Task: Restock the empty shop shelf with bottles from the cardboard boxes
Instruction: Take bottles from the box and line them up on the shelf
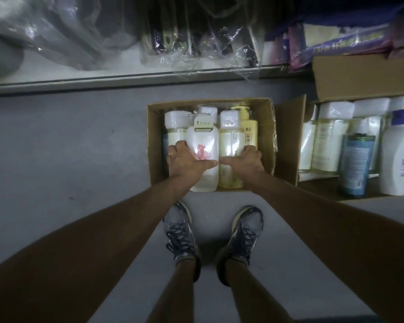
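Note:
An open cardboard box on the grey floor holds several bottles lying side by side. My left hand grips a clear bottle with a pink print, fingers round its left side and thumb across its front. My right hand grips a yellow bottle with a white cap, fingers on its right side. A yellow pump bottle lies at the box's right. The white shelf runs across the top of the view.
A second cardboard box at the right holds more bottles, among them a white one with a blue cap and a blue tube. Plastic-wrapped goods lie on the shelf. My shoes stand just before the box.

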Tool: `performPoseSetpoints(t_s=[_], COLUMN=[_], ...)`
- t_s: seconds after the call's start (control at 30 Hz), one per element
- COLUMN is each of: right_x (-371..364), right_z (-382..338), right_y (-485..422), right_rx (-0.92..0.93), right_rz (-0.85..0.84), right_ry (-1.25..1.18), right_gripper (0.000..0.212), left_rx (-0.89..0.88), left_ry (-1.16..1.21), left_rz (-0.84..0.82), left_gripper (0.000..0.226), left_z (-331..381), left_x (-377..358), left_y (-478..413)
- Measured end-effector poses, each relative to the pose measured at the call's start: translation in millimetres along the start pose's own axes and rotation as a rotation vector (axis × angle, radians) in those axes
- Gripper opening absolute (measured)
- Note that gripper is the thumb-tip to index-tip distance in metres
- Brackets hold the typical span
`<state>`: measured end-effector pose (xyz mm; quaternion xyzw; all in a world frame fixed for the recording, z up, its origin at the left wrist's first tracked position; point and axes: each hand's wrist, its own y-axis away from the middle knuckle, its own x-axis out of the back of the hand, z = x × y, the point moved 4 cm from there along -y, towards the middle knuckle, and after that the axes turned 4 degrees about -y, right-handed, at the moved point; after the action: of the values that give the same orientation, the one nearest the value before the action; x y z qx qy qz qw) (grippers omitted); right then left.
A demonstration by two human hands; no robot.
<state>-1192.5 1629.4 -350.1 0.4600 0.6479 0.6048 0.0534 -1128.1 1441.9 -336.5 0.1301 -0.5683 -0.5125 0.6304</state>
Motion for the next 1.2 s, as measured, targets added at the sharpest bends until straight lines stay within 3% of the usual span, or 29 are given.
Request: performPoseSetpoints(t_s=[0.27, 0.43, 0.6, 0.77, 1.2], right_x=[-6.3, -6.6, 0.3, 11.8, 81.8], right_z=[-2.6, -1.4, 1.5, 5.0, -24.9], right_y=[2.3, 5.8, 9.7, 16.0, 147.7], right_rx=[-0.025, 0.043, 0.000, -0.021, 0.216], right_rz=[0.082, 0.103, -0.039, -0.163, -0.191], right_ry=[-0.017, -0.094, -0.290, -0.383, -0.454], right_gripper=[0.101, 0.097, 0.088, 0.065, 0.081], left_rx=[-0.018, -0.063, -0.057, 0.010, -0.184], left_ry=[0.081, 0.224, 0.387, 0.498, 0.682], left_rz=[0.045, -0.069, -0.212, -0.267, -0.258], left_gripper=[0.097, 0.091, 0.084, 0.085, 0.078], left_z=[11.3, 0.4, -12.8, -19.1, 30.0], left_x=[0.6, 12.8, 18.4, 19.3, 126.5], left_y=[18.3, 13.2, 8.8, 17.1, 121.6])
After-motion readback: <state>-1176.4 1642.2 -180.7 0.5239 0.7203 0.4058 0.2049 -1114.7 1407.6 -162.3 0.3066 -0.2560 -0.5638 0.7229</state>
